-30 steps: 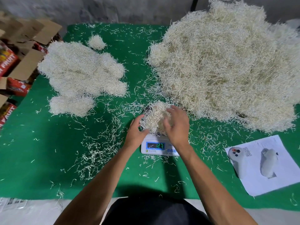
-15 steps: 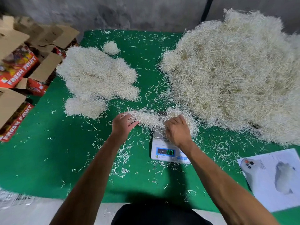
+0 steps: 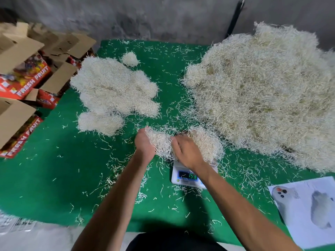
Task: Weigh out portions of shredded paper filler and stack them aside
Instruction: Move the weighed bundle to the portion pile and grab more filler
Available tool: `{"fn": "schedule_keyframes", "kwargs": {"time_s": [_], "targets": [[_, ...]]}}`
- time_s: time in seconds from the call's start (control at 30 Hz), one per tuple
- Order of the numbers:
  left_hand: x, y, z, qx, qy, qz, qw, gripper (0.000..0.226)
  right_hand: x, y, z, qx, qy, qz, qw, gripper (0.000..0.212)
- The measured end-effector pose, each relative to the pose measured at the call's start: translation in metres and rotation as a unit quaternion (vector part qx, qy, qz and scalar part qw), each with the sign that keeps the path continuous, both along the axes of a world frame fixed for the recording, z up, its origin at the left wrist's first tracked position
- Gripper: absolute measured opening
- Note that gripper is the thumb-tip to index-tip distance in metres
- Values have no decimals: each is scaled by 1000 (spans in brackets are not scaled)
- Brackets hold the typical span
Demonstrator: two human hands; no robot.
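Just below the middle of the frame, both hands are gathering the portion of shredded paper filler (image 3: 181, 144) that sits over the digital scale (image 3: 188, 175). The left hand (image 3: 145, 146) cups the left end of the clump, fingers curled round it, and that end looks lifted clear of the green tabletop (image 3: 54, 178). The right hand (image 3: 186, 153) is curled into the right part, which seems to rest on the scale's platform; the forearm hides part of the display, so the reading cannot be trusted from here.

The step in hand appears to be lifting the weighed portion off as one piece. To do it well, draw the two ends together before raising them: the strands tangle loosely and a stretched clump will shed, as the scattered shreds (image 3: 112, 178) around the scale suggest. Scoop from underneath rather than pinching the top. Keep it away from the bulk heap (image 3: 262, 95) at right, whose fringe lies just beside the scale and could catch on it and falsify the weight.

It then belongs with the weighed portions (image 3: 112, 91) at upper left, set down gently beside or on them so that each stays distinct.
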State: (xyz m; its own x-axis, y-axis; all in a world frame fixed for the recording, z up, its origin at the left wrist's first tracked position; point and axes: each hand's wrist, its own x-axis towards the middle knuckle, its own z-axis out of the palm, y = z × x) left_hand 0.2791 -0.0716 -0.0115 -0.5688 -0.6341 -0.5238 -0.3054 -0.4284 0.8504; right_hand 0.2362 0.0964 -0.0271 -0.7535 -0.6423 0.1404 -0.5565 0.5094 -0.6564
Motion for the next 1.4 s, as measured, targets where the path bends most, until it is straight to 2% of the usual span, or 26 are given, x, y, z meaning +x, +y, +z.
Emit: {"fn": "schedule_keyframes", "kwargs": {"time_s": [0.07, 0.13, 0.2, 0.27, 0.3, 0.37, 0.4, 0.43, 0.47, 0.5, 0.57, 0.67, 0.87, 1.13, 1.4], "targets": [[-8, 4, 5, -20, 32, -31, 999, 47, 8, -14, 15, -61, -184, -5, 981, 54], [-10, 12, 11, -3, 88, -64, 994, 40, 6, -21, 30, -102, -330, -16, 938, 33], [-10, 19, 15, -76, 80, -125, 986, 30, -9, -19, 43, -87, -387, -45, 917, 50], [-10, 22, 15, -183, 37, -191, 964, 34, -29, -10, 58, -71, -393, -74, 914, 53], [-9, 21, 14, -222, 21, -194, 955, 35, -42, -3, 65, -87, -373, -98, 918, 42], [-5, 21, 13, -258, 35, -168, 951, 29, -73, 17, 78, -186, -312, -193, 911, 15], [-4, 21, 12, -265, 42, -157, 950, 27, -88, 28, 86, -256, -289, -239, 891, 17], [-2, 23, 13, -270, 40, -154, 949, 26, -102, 40, 92, -326, -292, -275, 856, 28], [0, 25, 12, -271, 35, -159, 949, 26, -115, 51, 93, -372, -310, -301, 822, 39], [2, 27, 9, -264, 30, -166, 950, 27, -123, 61, 93, -376, -316, -327, 807, 54], [4, 34, 4, -244, 24, -187, 951, 25, -126, 75, 81, -300, -296, -363, 831, 68], [3, 46, -2, -220, 22, -214, 951, 19, -113, 86, 52, -226, -271, -383, 854, 62], [0, 63, -5, -226, 6, -242, 944, 28, -84, 98, 13, -184, -285, -368, 866, 56], [2, 73, -8, -233, -2, -257, 938, 30, -66, 105, 2, -177, -302, -360, 865, 51], [12, 72, -16, -226, -6, -252, 941, 28, -58, 107, 2, -113, -243, -335, 903, 46]]}}
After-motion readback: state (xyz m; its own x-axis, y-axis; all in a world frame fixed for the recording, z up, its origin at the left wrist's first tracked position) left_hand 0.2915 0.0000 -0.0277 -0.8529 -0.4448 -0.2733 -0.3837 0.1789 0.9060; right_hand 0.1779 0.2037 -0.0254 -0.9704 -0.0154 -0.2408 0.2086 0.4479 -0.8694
